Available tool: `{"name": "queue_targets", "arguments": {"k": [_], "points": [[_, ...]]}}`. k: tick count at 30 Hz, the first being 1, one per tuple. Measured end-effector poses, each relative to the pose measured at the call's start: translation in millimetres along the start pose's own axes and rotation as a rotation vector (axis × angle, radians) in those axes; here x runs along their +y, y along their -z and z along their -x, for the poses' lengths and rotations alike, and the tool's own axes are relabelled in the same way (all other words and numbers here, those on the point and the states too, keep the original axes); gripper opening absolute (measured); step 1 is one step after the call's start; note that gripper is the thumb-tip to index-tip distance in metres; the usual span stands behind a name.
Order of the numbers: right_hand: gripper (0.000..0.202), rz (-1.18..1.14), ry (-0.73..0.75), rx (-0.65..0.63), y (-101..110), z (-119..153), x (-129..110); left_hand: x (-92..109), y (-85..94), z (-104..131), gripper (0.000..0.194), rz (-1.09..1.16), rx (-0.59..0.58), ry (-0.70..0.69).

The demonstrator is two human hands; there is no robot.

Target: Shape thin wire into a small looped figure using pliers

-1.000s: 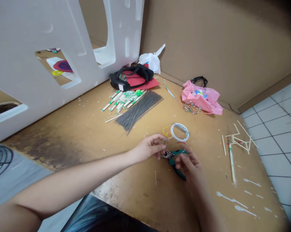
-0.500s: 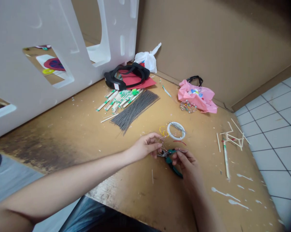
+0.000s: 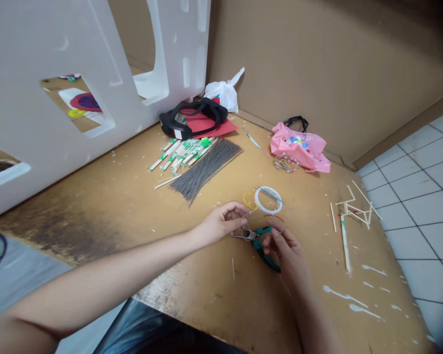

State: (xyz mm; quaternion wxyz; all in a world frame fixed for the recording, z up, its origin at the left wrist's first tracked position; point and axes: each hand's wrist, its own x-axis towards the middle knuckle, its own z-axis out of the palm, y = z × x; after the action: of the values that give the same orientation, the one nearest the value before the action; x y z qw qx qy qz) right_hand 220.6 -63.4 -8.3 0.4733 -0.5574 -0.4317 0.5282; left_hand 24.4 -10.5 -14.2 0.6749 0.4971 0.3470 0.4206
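My left hand (image 3: 227, 222) is closed, its thumb and fingertips pinching a thin bent wire (image 3: 246, 229) that loops down between the hands. My right hand (image 3: 285, 247) is closed too, thumb against forefinger on the wire's other side; its very end is too fine to make out. Under and between the hands lie pliers with dark green handles (image 3: 259, 245), their jaws toward the left and partly behind the wire. Just beyond them are a white ring (image 3: 257, 200) with grey wire pieces across it, a yellow curled wire (image 3: 248, 200) and a short red wire (image 3: 274, 216).
A bundle of grey wires (image 3: 207, 171) lies near wrapped chopsticks (image 3: 179, 152) and a black headset (image 3: 173, 129). Toward the back right is a pink bag (image 3: 319, 152). Joined sticks (image 3: 357, 210) lie at right. A white plastic panel (image 3: 59, 29) stands at left.
My right hand's fingers have shifted slightly, and the wire loop between the hands now hangs over the pliers' jaws. My left hand has hardly moved.
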Motion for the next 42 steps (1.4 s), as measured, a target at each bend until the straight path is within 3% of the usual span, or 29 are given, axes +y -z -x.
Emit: {"name": "queue_targets", "arguments": {"k": [6, 12, 19, 28, 37, 42], "points": [[0.029, 0.176, -0.01, -0.046, 0, 1, -1, 0, 2.3, -1, 0.031, -0.034, -0.014, 0.069], [0.03, 0.303, -0.026, -0.124, -3, 5, -6, -6, -2.2, 2, 0.029, -0.038, -0.12, 0.015], [0.031, 0.282, 0.002, -0.025, -5, 5, -6, -7, -3.3, 3, 0.034, 0.027, -0.159, 0.05], [0.032, 0.314, 0.007, -0.128, -8, 8, -6, -9, -5.3, 3, 0.043, 0.124, -0.214, 0.087], [0.033, 0.29, -0.029, -0.076, -11, 10, -6, -7, -4.2, 4, 0.026, -0.047, -0.156, 0.043], [0.031, 0.086, -0.073, -0.053, -8, 8, -6, -2, 1.4, 1, 0.03, 0.03, -0.126, 0.088]]}}
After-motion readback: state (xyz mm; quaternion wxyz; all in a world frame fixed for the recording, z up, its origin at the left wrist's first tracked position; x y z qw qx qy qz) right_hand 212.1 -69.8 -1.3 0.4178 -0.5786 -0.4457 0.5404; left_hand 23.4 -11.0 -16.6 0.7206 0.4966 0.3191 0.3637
